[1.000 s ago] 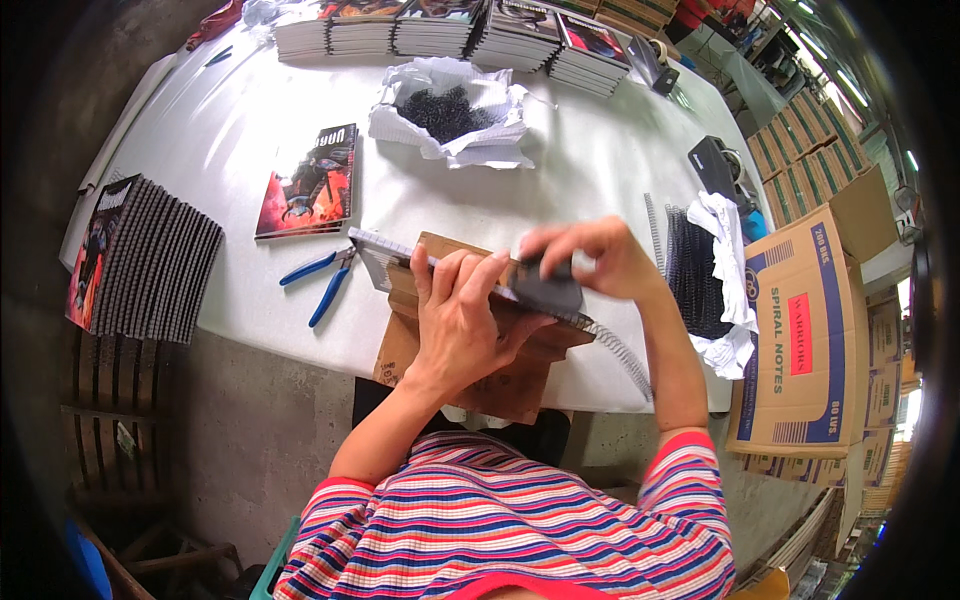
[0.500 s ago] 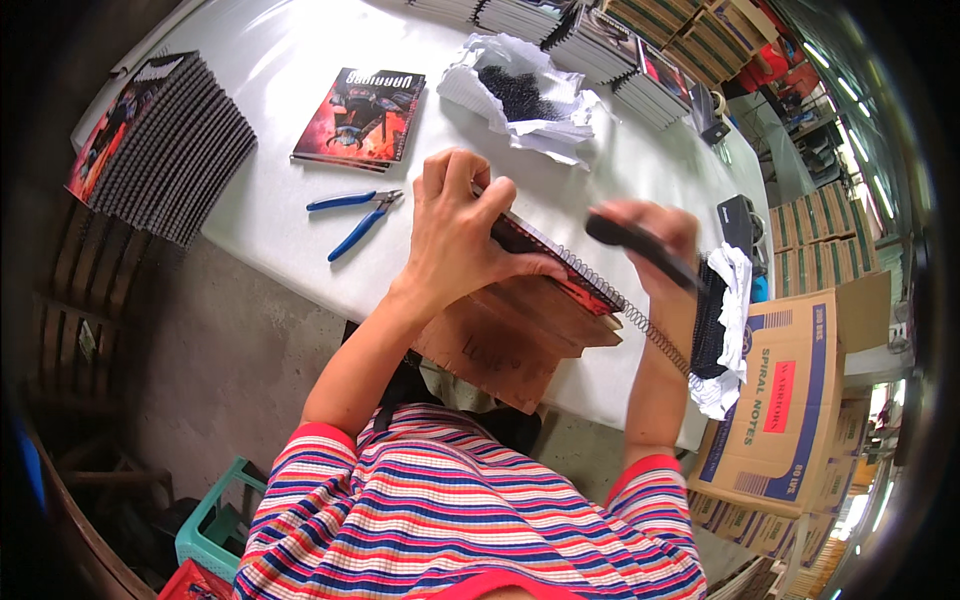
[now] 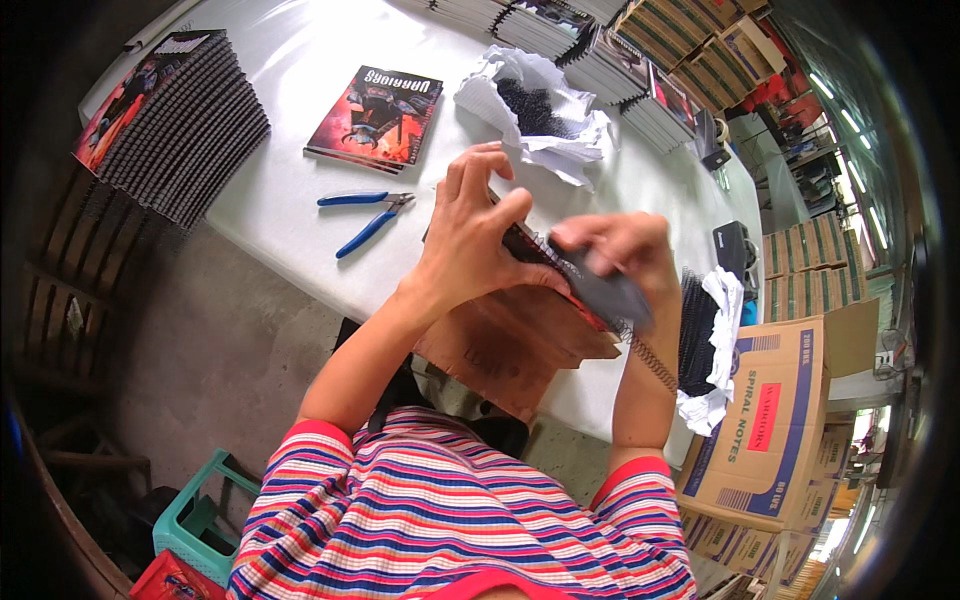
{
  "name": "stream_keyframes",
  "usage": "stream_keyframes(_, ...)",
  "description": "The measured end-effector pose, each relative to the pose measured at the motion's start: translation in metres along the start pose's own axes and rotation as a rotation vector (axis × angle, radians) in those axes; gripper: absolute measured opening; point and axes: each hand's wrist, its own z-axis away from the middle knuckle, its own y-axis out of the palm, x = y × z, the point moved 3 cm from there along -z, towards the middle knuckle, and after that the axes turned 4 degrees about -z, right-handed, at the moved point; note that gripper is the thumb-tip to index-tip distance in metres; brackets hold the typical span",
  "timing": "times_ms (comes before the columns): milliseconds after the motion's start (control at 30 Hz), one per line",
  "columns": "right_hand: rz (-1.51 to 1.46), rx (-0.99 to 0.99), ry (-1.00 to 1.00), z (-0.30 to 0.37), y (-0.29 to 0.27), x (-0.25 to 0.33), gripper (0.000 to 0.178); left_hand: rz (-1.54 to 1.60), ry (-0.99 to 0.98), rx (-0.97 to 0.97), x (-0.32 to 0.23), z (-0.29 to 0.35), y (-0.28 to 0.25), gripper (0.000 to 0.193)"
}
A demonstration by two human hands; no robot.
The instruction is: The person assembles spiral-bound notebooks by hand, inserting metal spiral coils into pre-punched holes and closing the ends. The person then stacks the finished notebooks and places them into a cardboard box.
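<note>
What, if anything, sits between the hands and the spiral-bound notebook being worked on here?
Nothing visible does. The left hand already presses on the notebook, and the right hand grips a dark tool at its spiral wire. The blue pliers lie off to the left on the table.

Both forearms rise from the lower edge and meet over the near edge of the white table. The left hand lies palm down with fingers spread and slightly curled, wrist straight. The right hand, just beside it, is blurred, fingers curled closed in a grip, elbow bent sharply.
</note>
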Motion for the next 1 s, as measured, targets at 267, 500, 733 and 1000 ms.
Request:
stream_keyframes(267, 0.228, -0.296, 0.371, -0.017, -0.018, -0.035, 0.032, 0.341, -0.240, -0.064, 0.029, 0.001, 0.002, 0.094)
stream_keyframes(500, 0.383, -0.227, 0.382, -0.038, -0.015, -0.021, 0.035, 0.458, -0.437, -0.010, 0.039, 0.007, 0.007, 0.100)
stream_keyframes(733, 0.468, -0.193, 0.399, -0.060, -0.009, -0.006, 0.035, 0.334, -0.391, 0.036, 0.042, 0.008, 0.003, 0.093)
stream_keyframes(1000, 0.123, -0.357, 0.327, -0.051, -0.013, -0.015, 0.028, 0.387, -0.425, 0.043, 0.042, 0.007, 0.004, 0.093)
